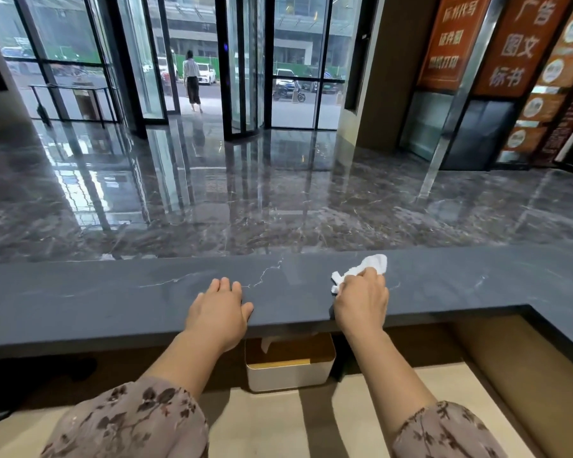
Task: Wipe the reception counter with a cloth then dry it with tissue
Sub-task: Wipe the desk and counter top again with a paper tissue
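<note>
The reception counter [113, 292] is a long dark grey stone slab with pale veins, running across the view and turning toward me at the right. My right hand [361, 299] grips a crumpled white tissue [371, 264] and presses it on the counter top, right of centre. My left hand [220, 307] rests flat on the counter near its front edge, fingers straight, holding nothing. No cloth shows anywhere in view.
A white tissue box [288, 375] with a wooden lid stands on the lower desk [262, 424] under the counter, between my arms. Beyond the counter lies a glossy marble lobby floor [245, 193], glass doors and a person [192, 81] walking outside.
</note>
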Demonstrator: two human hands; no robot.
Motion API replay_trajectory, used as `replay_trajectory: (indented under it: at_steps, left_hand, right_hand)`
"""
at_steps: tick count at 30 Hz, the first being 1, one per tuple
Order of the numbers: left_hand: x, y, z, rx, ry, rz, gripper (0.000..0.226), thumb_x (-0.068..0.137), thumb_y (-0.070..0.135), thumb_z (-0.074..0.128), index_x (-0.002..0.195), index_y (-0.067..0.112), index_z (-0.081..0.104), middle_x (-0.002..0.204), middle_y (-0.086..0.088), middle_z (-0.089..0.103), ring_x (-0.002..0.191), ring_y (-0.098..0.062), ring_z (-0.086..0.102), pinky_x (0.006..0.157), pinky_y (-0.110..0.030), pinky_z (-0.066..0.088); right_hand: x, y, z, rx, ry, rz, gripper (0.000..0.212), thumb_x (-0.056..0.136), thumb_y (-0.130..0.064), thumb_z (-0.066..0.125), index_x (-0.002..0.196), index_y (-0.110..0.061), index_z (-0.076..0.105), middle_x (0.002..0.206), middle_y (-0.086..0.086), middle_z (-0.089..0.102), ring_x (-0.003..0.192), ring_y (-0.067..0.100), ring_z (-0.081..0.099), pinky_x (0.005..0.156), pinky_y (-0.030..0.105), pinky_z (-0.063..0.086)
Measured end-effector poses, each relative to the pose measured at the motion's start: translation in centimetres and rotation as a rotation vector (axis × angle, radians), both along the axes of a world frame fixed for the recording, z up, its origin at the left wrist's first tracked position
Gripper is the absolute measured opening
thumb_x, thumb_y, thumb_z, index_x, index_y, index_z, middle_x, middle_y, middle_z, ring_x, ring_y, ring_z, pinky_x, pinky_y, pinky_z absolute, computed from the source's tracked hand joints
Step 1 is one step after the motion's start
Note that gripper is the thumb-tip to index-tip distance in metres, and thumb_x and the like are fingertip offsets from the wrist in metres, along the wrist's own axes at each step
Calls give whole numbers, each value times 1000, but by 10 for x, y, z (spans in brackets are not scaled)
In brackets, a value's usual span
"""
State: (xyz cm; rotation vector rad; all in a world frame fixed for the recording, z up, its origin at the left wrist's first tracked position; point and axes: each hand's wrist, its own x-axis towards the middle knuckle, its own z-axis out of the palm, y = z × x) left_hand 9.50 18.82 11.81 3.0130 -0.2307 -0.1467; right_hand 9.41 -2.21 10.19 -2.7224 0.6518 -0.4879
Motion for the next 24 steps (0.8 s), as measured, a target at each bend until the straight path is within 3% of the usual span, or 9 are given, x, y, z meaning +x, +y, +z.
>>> replay_trajectory:
  at_steps: [3,5,7,11,15,19,24]
  left_hand:
    - [0,-1,0,4,4,-1,56,102,38,29,151,13,18,157,-7,20,145,-22,16,116,-38,21]
    - [1,-1,0,7,20,-7,57,102,39,28,152,12,16,158,-8,17,146,-23,13,117,-39,19]
    - [2,-1,0,8,23,-15,57,102,40,27,152,12,17,158,-8,17,146,-23,12,116,-40,18]
    - [4,-1,2,12,39,-13,55,102,39,30,150,13,21,154,-8,24,143,-24,20,116,-41,23]
    - [5,-3,4,17,65,-7,57,102,37,29,151,13,16,156,-7,20,145,-23,16,117,-40,21]
    - [7,-2,-1,18,57,-8,53,102,39,30,148,13,23,149,-7,30,139,-24,26,114,-39,29]
    - [10,-2,-3,4,42,-4,48,101,38,32,142,14,30,142,-6,36,134,-23,31,110,-39,32]
  right_hand:
    - [7,45,-10,168,-124,37,24,94,-15,48,114,-8,60,118,6,52,104,20,41,89,28,36]
    - [9,83,-15,96,-119,277,22,93,-15,50,109,-8,64,115,6,53,99,18,40,83,25,33]
    - [9,101,-10,23,-97,483,23,93,-17,51,104,-7,68,113,8,53,103,25,44,88,32,36]
    - [27,74,8,-57,17,634,21,97,-19,46,104,-6,60,114,11,49,104,31,48,82,41,43]
    - [48,9,11,-87,47,448,16,96,-15,46,100,-3,57,115,15,47,104,36,50,80,37,43]
    - [53,-59,15,-112,95,167,20,97,-15,45,109,-2,54,119,17,48,111,36,47,82,39,41]
    - [57,-54,18,22,91,-74,30,93,-13,53,121,-4,54,128,15,47,116,33,49,89,39,44]
